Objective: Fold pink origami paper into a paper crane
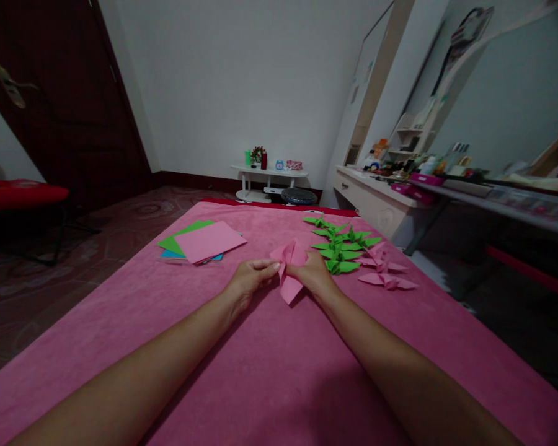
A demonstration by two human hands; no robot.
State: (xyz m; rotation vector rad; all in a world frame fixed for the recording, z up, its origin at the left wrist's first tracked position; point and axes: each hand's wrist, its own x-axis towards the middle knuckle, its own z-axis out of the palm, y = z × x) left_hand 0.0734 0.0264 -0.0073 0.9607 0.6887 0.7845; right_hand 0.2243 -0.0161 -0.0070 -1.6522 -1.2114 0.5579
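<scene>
A partly folded sheet of pink origami paper [290, 288] is held up between my two hands, just above the pink cloth. My left hand [253, 277] pinches its left side between thumb and fingers. On the right side, my right hand [314, 271] grips the paper, its thumb lying over the fold and its other fingers mostly hidden behind. Several folded green paper cranes [338, 246] stand in rows to the right of my hands. Beside them lie a few pink paper cranes [389, 282]. To the left rests a stack of coloured paper sheets [210, 241], pink on top, with green and blue edges showing.
The pink cloth [204, 371] covers the table under my arms. A white side table [270, 170] with small items stands by the far wall. On the right is a cluttered dresser [376, 192]. A red stool [23, 193] and a dark door [60, 111] are on the left.
</scene>
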